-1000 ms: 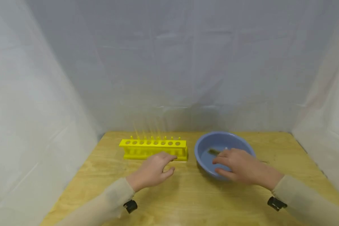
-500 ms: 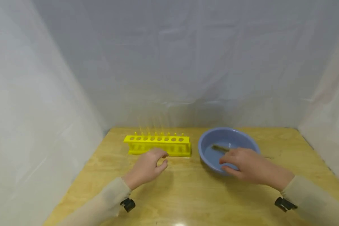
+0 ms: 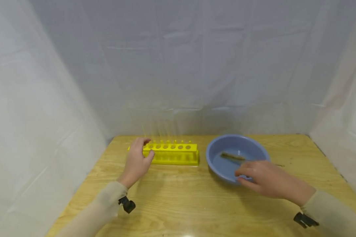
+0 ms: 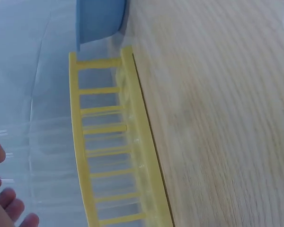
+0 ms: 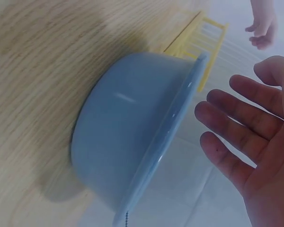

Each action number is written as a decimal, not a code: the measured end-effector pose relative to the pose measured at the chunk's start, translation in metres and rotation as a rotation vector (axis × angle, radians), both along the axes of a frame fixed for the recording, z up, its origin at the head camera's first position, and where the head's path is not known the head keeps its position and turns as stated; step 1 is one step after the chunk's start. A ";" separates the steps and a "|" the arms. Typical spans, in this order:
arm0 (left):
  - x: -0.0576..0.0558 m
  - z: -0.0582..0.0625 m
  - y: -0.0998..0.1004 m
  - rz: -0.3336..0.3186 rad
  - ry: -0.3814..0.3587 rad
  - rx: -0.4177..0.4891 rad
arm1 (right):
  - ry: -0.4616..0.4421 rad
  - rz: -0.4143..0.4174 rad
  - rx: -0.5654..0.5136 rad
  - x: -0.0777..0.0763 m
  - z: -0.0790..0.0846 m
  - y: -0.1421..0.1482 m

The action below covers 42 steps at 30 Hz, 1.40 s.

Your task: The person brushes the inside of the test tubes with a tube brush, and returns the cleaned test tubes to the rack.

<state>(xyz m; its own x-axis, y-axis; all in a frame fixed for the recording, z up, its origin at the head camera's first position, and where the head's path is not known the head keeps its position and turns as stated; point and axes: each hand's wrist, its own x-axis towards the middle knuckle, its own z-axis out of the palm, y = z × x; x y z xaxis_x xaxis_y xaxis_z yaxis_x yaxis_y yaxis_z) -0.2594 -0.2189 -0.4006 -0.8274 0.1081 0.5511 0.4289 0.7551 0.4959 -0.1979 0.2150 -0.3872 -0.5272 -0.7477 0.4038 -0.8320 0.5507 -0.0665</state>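
Note:
My left hand (image 3: 137,161) hovers by the left end of a yellow test tube rack (image 3: 175,158), its thumb and fingers apart with nothing between them. Several clear glass test tubes (image 4: 52,125) stand in the rack, faint against the backdrop. In the left wrist view, the fingertips (image 4: 9,201) are close to the tube tops; contact cannot be told. Over the near right rim of a blue basin (image 3: 216,169) is my right hand (image 3: 261,176), fingers loosely bent and holding nothing. A tube brush (image 3: 232,156) lies in the basin, its wire handle (image 3: 280,165) reaching past the right rim.
Both the rack and the basin stand on a wooden table (image 3: 190,200), the basin right of the rack with a narrow gap between. White sheeting (image 3: 184,65) hangs behind and at both sides.
My left hand has moved left and farther forward, from before the rack's middle to its left end. The right hand has shifted slightly right and nearer, showing more of the brush.

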 end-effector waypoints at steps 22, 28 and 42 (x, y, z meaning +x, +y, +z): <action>-0.050 -0.001 -0.012 0.015 -0.352 0.386 | 0.016 -0.030 -0.004 0.009 -0.003 0.005; -0.053 -0.003 -0.016 0.024 -0.371 0.338 | -0.001 -0.044 0.005 0.009 0.001 0.004; -0.058 -0.007 -0.016 -0.012 -0.446 0.359 | -0.011 -0.057 -0.006 0.008 0.000 0.005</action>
<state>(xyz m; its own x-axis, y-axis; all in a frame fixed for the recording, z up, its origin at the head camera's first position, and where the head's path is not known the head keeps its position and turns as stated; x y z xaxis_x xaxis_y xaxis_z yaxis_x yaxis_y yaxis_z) -0.3178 -0.2352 -0.4076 -0.9882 -0.0105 0.1526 0.1268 0.5025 0.8552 -0.1902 0.2199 -0.3868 -0.5736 -0.7135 0.4023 -0.7983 0.5970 -0.0793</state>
